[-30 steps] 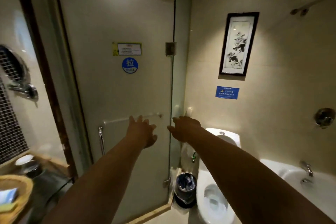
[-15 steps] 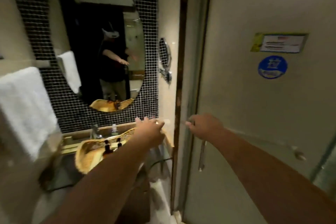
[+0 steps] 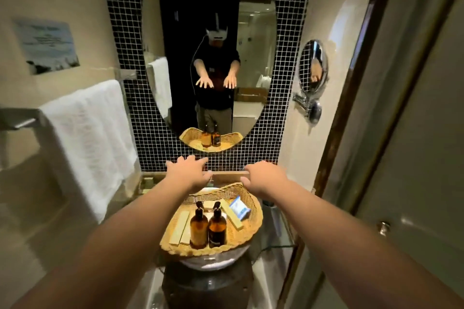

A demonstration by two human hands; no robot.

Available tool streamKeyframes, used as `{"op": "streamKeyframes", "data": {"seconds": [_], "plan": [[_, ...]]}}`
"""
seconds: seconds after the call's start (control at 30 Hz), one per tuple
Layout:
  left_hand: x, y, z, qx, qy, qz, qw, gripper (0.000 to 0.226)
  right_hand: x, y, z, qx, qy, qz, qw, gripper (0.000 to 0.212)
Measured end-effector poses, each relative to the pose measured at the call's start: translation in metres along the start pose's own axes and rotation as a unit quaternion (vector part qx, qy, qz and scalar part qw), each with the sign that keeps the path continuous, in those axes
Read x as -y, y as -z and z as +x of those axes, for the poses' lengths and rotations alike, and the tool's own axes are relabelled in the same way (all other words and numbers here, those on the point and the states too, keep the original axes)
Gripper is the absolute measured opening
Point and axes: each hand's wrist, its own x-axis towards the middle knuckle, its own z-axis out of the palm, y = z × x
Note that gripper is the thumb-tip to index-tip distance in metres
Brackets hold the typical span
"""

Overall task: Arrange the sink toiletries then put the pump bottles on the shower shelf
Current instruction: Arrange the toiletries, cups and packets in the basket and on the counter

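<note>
A wicker basket (image 3: 253,218) sits on the sink bowl, low in the middle. Two amber pump bottles stand upright in it, side by side: one on the left (image 3: 199,229), one on the right (image 3: 217,231). Beige boxed toiletries (image 3: 179,228) lie at the basket's left, another beige box (image 3: 232,214) and a blue-white packet (image 3: 239,207) at its right. My left hand (image 3: 189,170) and my right hand (image 3: 266,177) hover above the basket's far rim, fingers spread, holding nothing.
An oval mirror (image 3: 208,20) on black mosaic tile faces me. A white towel (image 3: 88,138) hangs on a rail at left. A round shaving mirror (image 3: 312,66) juts from the right wall. The shower door frame (image 3: 351,98) runs along the right.
The view has swung left from the shower door to the sink. Both hands now hang over the basket instead of reaching towards the door.
</note>
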Motion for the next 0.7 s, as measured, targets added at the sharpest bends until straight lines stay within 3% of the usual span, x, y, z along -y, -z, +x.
{"op": "streamKeyframes", "data": {"seconds": [0.37, 0.7], "plan": [[0.008, -0.045, 0.132, 0.072, 0.019, 0.012, 0.997, 0.067, -0.01, -0.046, 0.147, 0.032, 0.044, 0.001, 0.999, 0.05], [0.004, -0.1, 0.217, 0.201, 0.084, 0.031, 0.976, 0.081, -0.02, -0.081, 0.273, 0.063, 0.201, -0.048, 0.976, 0.051]]}}
